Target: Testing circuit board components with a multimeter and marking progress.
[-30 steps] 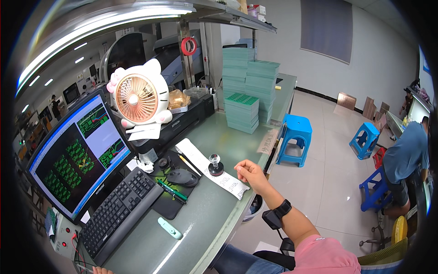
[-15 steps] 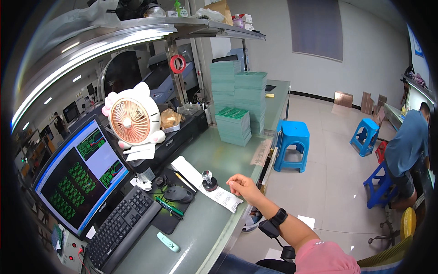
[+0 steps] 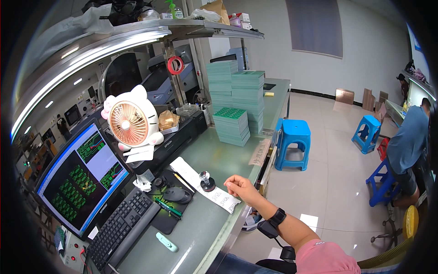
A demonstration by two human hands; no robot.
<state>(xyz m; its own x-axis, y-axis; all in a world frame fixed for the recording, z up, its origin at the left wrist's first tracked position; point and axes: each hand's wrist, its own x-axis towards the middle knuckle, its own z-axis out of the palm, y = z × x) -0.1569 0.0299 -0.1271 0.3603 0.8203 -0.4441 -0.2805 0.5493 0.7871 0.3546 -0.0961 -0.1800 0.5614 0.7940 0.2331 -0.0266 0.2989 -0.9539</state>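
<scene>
Curling by the front edge of the surface [image 3: 205,221], our right hand [image 3: 242,188] may be empty, we cannot tell; the stamp [image 3: 207,183] stands on paper [image 3: 220,197] near this edge; its knob [image 3: 204,174] seems steadiest to hold

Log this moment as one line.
right hand: fingers curled, near stamp | left hand: out of view | stamp: upright on paper strip | mouse: untouched

R hand [image 3: 240,187] is holding its fingers bent nr tabletop's [image 3: 200,228] front edge, just beside clear-knobbed stamp [image 3: 207,183] standing on paper strip [image 3: 222,199]; mouse [image 3: 177,196] is sitting farther in, board stacks [image 3: 231,127] rising twd far edge.
</scene>
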